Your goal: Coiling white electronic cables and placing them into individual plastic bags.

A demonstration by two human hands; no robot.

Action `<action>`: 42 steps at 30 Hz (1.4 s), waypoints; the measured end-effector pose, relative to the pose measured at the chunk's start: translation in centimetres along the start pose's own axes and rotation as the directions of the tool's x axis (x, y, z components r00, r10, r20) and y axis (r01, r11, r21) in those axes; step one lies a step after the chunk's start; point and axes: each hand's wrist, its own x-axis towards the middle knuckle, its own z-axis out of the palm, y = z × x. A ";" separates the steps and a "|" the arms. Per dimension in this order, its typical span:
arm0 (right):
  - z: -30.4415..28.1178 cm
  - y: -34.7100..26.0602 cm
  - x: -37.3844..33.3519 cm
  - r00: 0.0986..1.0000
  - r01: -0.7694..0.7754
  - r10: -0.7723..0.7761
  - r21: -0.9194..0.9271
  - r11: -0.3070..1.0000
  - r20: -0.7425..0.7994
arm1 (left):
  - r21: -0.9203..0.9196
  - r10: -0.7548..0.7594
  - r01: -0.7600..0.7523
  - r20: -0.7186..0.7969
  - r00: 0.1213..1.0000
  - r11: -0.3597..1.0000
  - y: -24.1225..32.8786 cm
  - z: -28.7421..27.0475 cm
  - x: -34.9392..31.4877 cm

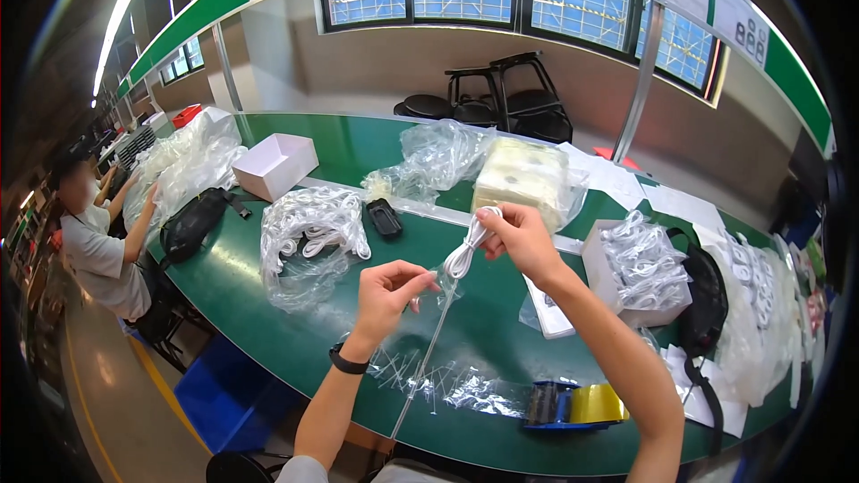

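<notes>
My right hand is raised over the green table and pinches the top of a coiled white cable. The coil hangs down from its fingers. My left hand, with a black wristband, grips the mouth of a narrow clear plastic sleeve just below the coil's lower end. The sleeve hangs down toward the table's near edge. Whether the coil's tip is inside the sleeve I cannot tell.
A heap of bagged white cables lies left of my hands. Near it are a white box and a black pouch. A box of bagged coils stands right. A blue tape dispenser sits at the front edge. Another person sits at the far left.
</notes>
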 end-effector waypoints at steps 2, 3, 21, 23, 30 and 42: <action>0.1 -0.2 -0.2 0.998 0.051 -0.051 -0.012 0.999 -0.022 | -0.031 0.112 -0.113 -0.028 0.993 0.993 -0.1 -0.1 0.1; 0.3 -0.4 -0.4 0.998 0.051 -0.051 -0.011 0.999 -0.021 | -0.031 0.112 -0.113 -0.029 0.993 0.993 -0.1 -0.1 0.0; 3.0 -0.5 -0.9 0.973 0.158 -0.162 -0.037 0.987 -0.164 | 0.331 0.308 -0.243 -0.161 0.938 0.912 1.1 1.0 -0.6; 3.1 -0.6 -0.8 0.960 0.137 -0.151 -0.074 0.988 -0.238 | 0.445 0.347 -0.262 -0.120 0.930 0.856 0.7 1.0 -0.8; 4.2 -0.2 -0.9 0.933 0.196 -0.190 -0.013 0.981 -0.305 | 0.301 0.267 -0.198 -0.210 0.941 0.933 -0.4 1.5 -0.6; 5.0 -0.1 -2.0 0.957 0.179 -0.161 0.056 0.982 -0.241 | 0.036 0.146 -0.143 -0.329 0.933 0.989 -0.5 1.1 0.0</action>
